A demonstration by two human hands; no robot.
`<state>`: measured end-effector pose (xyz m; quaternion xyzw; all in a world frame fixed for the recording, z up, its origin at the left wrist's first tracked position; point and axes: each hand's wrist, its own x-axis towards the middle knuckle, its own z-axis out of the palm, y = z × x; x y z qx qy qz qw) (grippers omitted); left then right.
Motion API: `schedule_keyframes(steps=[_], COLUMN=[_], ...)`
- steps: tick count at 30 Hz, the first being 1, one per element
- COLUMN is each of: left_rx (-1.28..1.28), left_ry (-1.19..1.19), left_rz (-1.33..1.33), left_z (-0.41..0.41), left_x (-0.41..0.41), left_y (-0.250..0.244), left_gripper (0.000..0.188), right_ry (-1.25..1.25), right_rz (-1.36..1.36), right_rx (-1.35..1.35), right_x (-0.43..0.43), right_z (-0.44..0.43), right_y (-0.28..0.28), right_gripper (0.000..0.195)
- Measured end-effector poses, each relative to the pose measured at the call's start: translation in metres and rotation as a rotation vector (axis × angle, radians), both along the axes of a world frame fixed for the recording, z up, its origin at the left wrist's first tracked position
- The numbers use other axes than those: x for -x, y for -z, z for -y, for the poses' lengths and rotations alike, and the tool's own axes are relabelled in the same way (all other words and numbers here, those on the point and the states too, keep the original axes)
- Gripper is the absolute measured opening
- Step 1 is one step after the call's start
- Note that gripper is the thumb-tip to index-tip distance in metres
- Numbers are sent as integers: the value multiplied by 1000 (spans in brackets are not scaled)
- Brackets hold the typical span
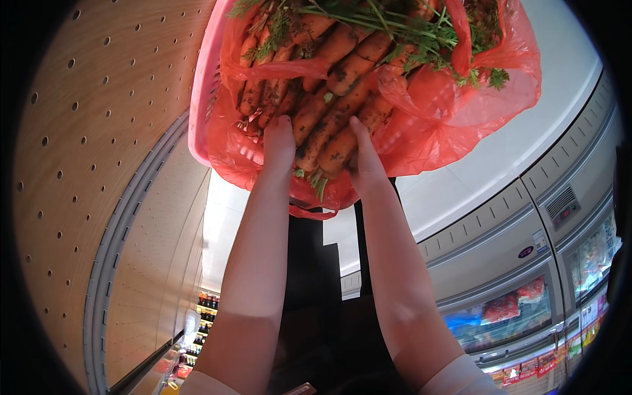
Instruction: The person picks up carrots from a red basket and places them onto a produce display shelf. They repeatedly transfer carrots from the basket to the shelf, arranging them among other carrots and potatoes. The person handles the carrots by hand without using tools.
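Both of my arms reach forward to a pink plastic basket (198, 113) lined with a red plastic bag (434, 143). Soil-stained carrots (316, 118) fill the bag, with green carrot tops (385, 24) lying over the far ones. My left hand (279, 140) is at the near left side of a bunch of carrots, thumb up. On the bunch's right side is my right hand (366, 153), its thumb also up. The carrots lie between the two hands; most of the fingers are hidden under them and the bag.
A wooden pegboard panel (89, 123) with a grey metal edge runs along the left. Pale floor tiles (444, 192) show below the basket. Freezer cabinets (493, 247) with glass windows and packaged goods stand on the right. Shelves of bottles (205, 311) are at the lower left.
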<state>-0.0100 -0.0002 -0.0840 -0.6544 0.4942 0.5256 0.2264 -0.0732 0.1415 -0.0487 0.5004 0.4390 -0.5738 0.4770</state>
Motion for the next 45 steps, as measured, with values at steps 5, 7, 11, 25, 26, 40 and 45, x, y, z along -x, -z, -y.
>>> schedule_keyframes(steps=[5, 7, 11, 25, 26, 40, 45], left_rx=[451, 418, 509, 320, 345, 19, 219], left_ry=[611, 609, 325, 374, 370, -57, 206], left_rz=[-78, 71, 95, -127, -155, -336, -364], left_z=[-16, -29, -56, -4, -3, 8, 6], left_x=[-27, 2, 7, -27, -35, -48, -37], left_y=[24, -3, -12, 25, 32, 34, 26], left_gripper=[43, 44, 44, 52, 51, 72, 71], right_ry=[-85, -167, -305, -283, -275, 36, -111], right_rz=[-149, -199, -331, -396, -382, -94, -138], right_rx=[-37, -83, -126, -93, -75, 169, 52], right_x=[-11, -11, -13, -17, -18, -36, -35], right_z=[-5, -5, -3, -1, -1, -20, -11], right_y=[17, 22, 28, 29, 28, 25, 30], right_gripper=[77, 74, 74, 83, 82, 72, 70])
